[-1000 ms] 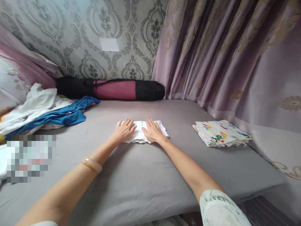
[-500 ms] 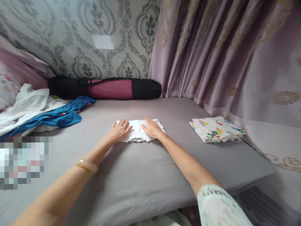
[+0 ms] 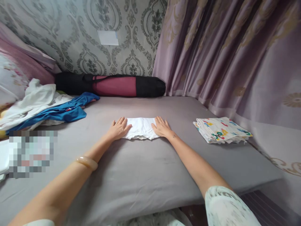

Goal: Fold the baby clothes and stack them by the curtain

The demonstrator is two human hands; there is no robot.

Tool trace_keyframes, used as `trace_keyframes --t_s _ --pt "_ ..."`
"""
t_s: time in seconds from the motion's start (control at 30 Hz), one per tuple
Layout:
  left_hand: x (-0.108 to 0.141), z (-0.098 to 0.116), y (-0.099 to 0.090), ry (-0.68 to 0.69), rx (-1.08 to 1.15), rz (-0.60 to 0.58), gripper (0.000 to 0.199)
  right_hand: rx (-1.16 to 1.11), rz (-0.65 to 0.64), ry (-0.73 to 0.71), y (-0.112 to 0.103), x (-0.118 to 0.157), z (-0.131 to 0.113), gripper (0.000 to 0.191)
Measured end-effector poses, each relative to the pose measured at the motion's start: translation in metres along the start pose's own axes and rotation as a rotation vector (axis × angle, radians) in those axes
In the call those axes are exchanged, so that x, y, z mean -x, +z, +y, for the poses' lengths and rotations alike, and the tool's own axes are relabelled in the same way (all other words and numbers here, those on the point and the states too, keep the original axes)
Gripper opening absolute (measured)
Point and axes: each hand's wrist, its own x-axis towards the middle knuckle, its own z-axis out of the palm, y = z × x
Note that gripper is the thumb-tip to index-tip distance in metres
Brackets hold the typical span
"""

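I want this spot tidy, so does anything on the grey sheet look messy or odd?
The heap of clothes at left looks messy: white and blue pieces lie rumpled, unlike the folded stack at right. The white cloth under the left hand and right hand has a wavy near edge. No spill shows; pixelation hides one patch.
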Motion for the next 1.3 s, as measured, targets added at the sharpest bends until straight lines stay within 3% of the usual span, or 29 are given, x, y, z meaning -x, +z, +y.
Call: trace_keyframes --t_s 0.13,0.3,0.57,0.67,0.73,0.8,0.9,1.07,1.3 --pt "0.01 0.015 -0.005 0.071 -0.034 0.059 0.06 0.003 0.061 -0.029 -0.007 0.001 -0.029 0.063" --pt "0.023 0.027 -0.003 0.145 -0.043 0.037 0.064 -0.073 0.08 -0.153 0.006 0.001 -0.07 0.059" --pt "0.024 0.014 -0.006 0.148 0.056 -0.009 0.069 -0.019 0.085 -0.133 0.015 -0.001 -0.074 0.056" --pt "0.02 0.002 -0.002 0.06 0.144 0.075 0.062 -0.017 0.041 -0.122 0.01 -0.003 -0.079 0.057" --pt "0.016 -0.009 0.003 -0.05 0.216 0.175 0.055 -0.004 0.084 -0.155 0.008 -0.005 -0.089 0.057" --pt "0.014 -0.021 0.008 -0.159 0.28 0.264 0.051 -0.003 0.139 -0.214 0.01 -0.008 -0.101 0.056" --pt "0.015 -0.033 0.013 -0.252 0.347 0.335 0.047 -0.025 0.123 -0.248 0.019 -0.011 -0.116 0.057" --pt "0.019 -0.037 0.014 -0.278 0.456 0.4 0.046 -0.003 0.12 -0.232 0.032 -0.013 -0.121 0.056" --pt "0.023 -0.032 0.009 -0.302 0.532 0.393 0.047 0.034 0.033 -0.208 0.019 -0.019 -0.13 0.055"
